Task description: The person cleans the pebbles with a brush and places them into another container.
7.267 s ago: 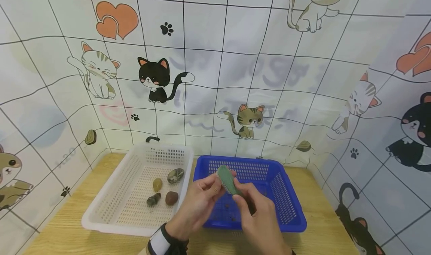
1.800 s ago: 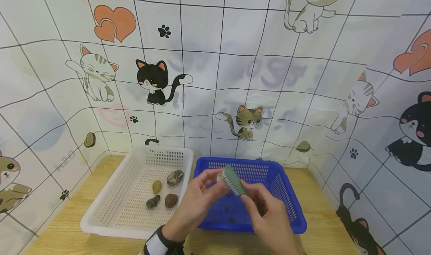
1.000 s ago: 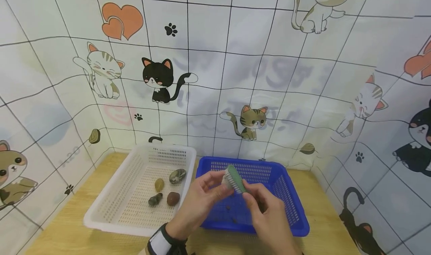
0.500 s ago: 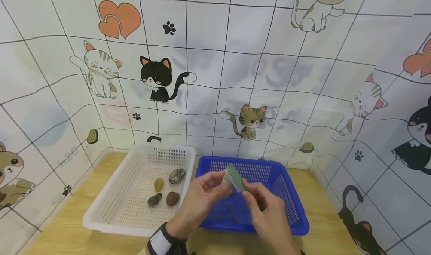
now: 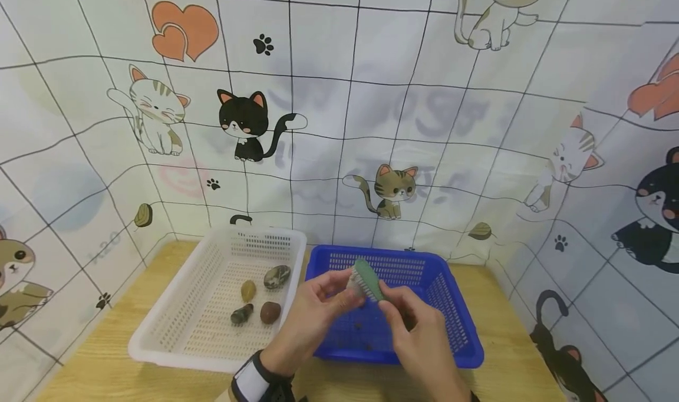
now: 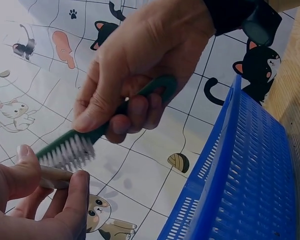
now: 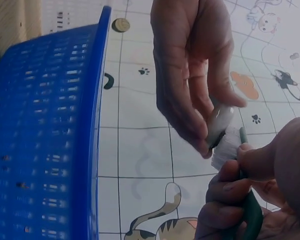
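Note:
My left hand (image 5: 313, 316) pinches a smooth pale stone (image 6: 55, 177) between thumb and fingertips, above the blue basket (image 5: 467, 337). In the head view the stone is mostly hidden behind fingers and bristles. My right hand (image 5: 424, 334) grips a green scrubbing brush (image 5: 368, 277) by its handle. Its white bristles (image 7: 227, 149) face the stone and lie right at its surface in both wrist views. The looped handle end (image 6: 166, 86) sticks out past the right hand's curled fingers.
To the left, a white basket (image 5: 175, 307) holds a mottled stone (image 5: 276, 277), a yellowish stone (image 5: 247, 290), a dark green stone (image 5: 241, 314) and a reddish-brown stone (image 5: 270, 312). Small dark bits lie in the blue basket. A cat-print sheet (image 5: 329, 125) hangs behind the wooden table (image 5: 101, 366).
Seven seconds ago the brush's flat green back faced up; since then it has tilted to show its bristles. It shifts slightly against the stone. The stones in the white basket stay put.

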Demonstrator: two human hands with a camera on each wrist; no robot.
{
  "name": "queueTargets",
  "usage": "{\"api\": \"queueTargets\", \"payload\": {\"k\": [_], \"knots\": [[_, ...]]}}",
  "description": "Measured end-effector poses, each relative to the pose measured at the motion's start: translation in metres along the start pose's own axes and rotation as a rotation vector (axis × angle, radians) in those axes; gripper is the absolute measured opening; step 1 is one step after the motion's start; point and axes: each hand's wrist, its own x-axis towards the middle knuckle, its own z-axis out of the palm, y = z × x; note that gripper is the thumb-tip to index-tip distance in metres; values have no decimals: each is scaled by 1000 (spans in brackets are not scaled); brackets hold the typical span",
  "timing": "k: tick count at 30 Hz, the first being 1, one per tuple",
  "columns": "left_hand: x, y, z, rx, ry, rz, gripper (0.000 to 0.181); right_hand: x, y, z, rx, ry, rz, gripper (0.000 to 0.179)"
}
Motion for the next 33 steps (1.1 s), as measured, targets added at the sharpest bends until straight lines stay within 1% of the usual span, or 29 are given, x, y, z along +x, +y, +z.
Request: {"api": "queueTargets", "payload": {"k": [3,4,7,9,11,14,17,19,22,24,26,29,31,33], "knots": [[1,1,1,-20,9,5,56,0,0,-5,-19,-2,41,19],[1,1,0,-25,14,6,57,0,-1,-4,-14,-11,38,20],[0,0,-1,-31,21,1,57,-3,-2,-2,13,-40,-9,21],[0,0,-1,-38,11,-3,57,-3,-1,-1,28,-46,-42,21],[1,0,-1,-47,-7,-5,57,-3,0,-1,22,-32,-60,19],[1,1,0,-67,-26,-1,58,0,-1,-4,-10,4,-31,19],[1,4,0,-73,-23,6,58,1,-3,-6,-33,24,-8,19],[1,5,0,-81,-3,6,59,1,-4,-8,-38,23,4,20],[1,7,-1,-91,43,6,59,0,-6,-9,-24,4,9,21],[0,6,-2,-69,67,0,59,-1,-6,-8,-4,-18,-4,21],[0,5,-2,-51,57,-12,59,-2,-5,-6,14,-30,-27,20],[1,3,-2,-38,6,-8,60,-1,-3,-5,17,-13,-46,18],[2,2,-2,-68,-16,4,60,1,-1,-4,1,11,-37,19],[2,2,-2,-96,-10,21,60,3,0,-4,-15,19,-18,20]]}}
